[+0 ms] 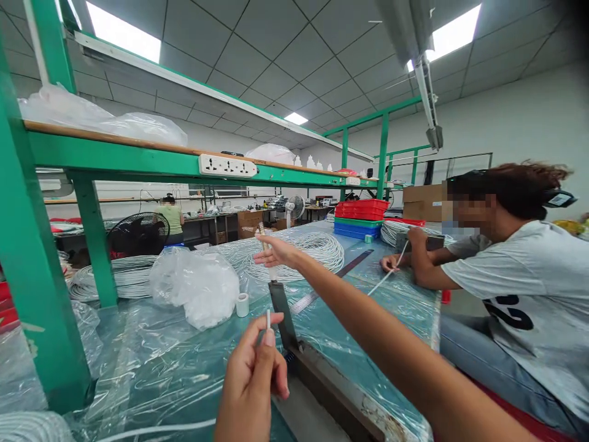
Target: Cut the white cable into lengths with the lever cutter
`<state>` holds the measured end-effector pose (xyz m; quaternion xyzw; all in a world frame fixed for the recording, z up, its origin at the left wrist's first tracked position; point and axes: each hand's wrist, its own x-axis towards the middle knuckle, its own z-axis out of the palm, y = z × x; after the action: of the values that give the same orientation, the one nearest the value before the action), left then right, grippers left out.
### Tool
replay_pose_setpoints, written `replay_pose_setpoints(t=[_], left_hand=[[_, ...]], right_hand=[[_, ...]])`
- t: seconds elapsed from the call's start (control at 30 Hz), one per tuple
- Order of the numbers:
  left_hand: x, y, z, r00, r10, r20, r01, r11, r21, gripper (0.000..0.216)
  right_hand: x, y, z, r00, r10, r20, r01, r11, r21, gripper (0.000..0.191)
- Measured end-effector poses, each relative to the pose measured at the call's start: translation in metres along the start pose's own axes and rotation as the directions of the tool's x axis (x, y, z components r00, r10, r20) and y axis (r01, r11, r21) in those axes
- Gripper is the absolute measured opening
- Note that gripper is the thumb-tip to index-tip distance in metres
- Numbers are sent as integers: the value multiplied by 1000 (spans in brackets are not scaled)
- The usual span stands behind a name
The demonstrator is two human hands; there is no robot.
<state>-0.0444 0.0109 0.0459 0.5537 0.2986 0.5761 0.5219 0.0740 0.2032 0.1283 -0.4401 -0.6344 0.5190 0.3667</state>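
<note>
The left hand [255,374] pinches a short white cable piece [269,319] upright, while the right hand [276,252] grips the cutter lever handle [265,245] at twelve o'clock. White cable coils [317,248] lie beyond on the plastic-covered table [151,362]; a co-worker [519,288] sits at three o'clock.

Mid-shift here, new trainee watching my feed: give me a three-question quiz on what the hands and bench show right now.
1. True or false: the left hand pinches a short white tube between its fingertips.
2. What is the right hand at? A) the raised cutter handle B) the fan C) the red trays
3. Name the small white thing standing beside the crumpled plastic bag.

Key:
1. True.
2. A; whether it grips the handle cannot be told.
3. A roll of white tape, standing on the plastic-covered table.
</note>
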Motion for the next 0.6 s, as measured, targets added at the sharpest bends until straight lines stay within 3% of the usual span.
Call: replay_pose_setpoints(t=[0.23,0.37,0.5,0.6], left_hand=[[-10,14,9,991,-65,120,72,996,-57,51],[-12,20,9,992,-66,106,81,987,-141,50],[-17,26,8,1000,-14,8,16,979,-205,45],[-21,32,7,997,13,-71,-28,975,-222,45]], right_hand=[[28,19,19,998,19,-62,-21,1000,-21,44],[25,25,24,991,-61,-118,59,998,-23,34],[-8,33,36,952,-219,-213,222,975,-12,23],[-60,43,54,952,-289,-102,292,956,15,16]])
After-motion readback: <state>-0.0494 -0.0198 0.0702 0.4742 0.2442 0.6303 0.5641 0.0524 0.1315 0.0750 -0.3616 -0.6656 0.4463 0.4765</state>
